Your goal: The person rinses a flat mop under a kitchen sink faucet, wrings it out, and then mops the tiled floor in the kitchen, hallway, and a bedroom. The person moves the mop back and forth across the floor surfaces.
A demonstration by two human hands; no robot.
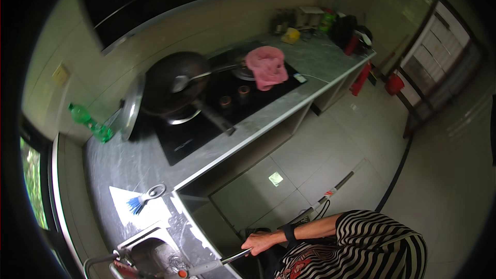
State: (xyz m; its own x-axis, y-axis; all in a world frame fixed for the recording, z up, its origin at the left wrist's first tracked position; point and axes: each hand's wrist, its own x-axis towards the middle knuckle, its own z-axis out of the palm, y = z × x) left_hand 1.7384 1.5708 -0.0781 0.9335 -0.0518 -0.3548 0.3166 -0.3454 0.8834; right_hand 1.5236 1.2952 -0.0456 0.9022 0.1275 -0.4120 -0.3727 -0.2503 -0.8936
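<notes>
evidently, the right hand [260,243] is clasped around a metal handle [236,256] at the desk [126,164] edge, beside the sink [149,252]; the left hand is out of view. if the grip is wet, the handle could slip and fall.

no lettering is readable, the pale marking [183,145] at near left on the flat black glass cooktop [204,133] being blurred.
</notes>
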